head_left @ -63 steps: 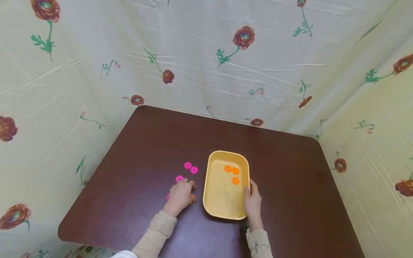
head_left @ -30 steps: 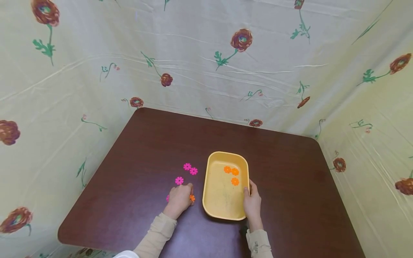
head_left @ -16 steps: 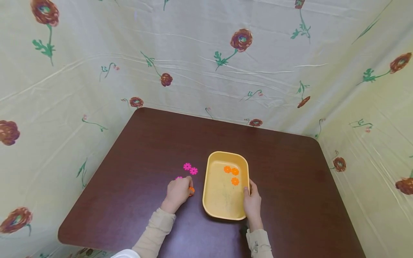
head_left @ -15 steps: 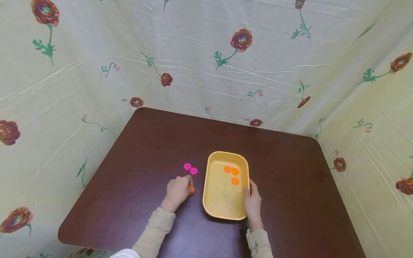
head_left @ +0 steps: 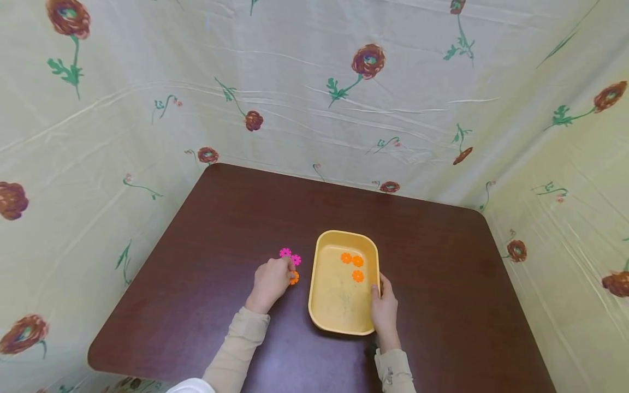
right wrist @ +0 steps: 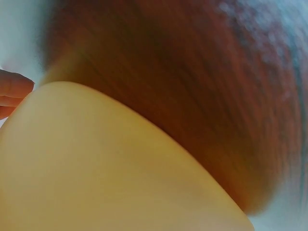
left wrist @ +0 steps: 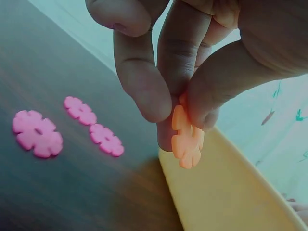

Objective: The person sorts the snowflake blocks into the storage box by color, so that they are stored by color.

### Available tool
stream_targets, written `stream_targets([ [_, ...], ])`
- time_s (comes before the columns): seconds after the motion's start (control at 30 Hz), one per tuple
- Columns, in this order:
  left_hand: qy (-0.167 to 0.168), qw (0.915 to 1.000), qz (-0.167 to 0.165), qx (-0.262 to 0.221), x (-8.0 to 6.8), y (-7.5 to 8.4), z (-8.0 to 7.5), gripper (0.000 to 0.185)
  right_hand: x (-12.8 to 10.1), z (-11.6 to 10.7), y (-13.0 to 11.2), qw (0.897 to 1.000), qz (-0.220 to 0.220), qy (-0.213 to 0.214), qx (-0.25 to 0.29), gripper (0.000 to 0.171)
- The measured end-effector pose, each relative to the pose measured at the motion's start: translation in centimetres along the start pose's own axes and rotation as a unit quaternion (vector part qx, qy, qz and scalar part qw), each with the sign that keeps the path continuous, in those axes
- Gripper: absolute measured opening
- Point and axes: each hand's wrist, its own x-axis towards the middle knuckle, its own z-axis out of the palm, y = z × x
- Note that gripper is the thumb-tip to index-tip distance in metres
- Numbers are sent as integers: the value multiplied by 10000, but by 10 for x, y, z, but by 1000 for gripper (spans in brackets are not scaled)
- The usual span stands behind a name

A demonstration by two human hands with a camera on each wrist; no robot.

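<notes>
Left hand [head_left: 269, 281] pinches an orange flower piece [head_left: 294, 278] beside the yellow tray [head_left: 339, 319]; right hand [head_left: 385, 308] grips the tray's near right rim.

No writing or label shows on anything. The left wrist view shows thumb and fingers [left wrist: 144, 82] closed on the orange piece, lifted off the table [head_left: 236, 218] just left of the tray, with three pink pieces [left wrist: 37, 133] lying apart on the table. Only the head view shows three orange pieces [head_left: 358, 275] inside the tray. The right wrist view is a blur of tray wall and fingertips [right wrist: 12, 86].
</notes>
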Motion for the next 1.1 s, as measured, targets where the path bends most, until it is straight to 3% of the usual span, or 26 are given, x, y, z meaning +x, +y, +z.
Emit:
stream_targets([
  [0.23,-106,9998,92,-104,7,10,-4,13,0,1,1,9999,-56,76,-33,41],
  [0.4,13,9997,207,-84,13,20,-6,13,0,1,0,10000,-13,-1,47,41],
  [0.77,76,9986,491,-163,34,56,-9,9,-2,-1,-1,10000,19,-40,41,42],
  [0.9,-108,9980,627,-18,45,72,-6,8,-1,-1,-1,10000,19,-27,50,42],
  [1.1,-541,9967,583,-175,61,94,4,4,0,0,0,10000,8,1,69,41],
])
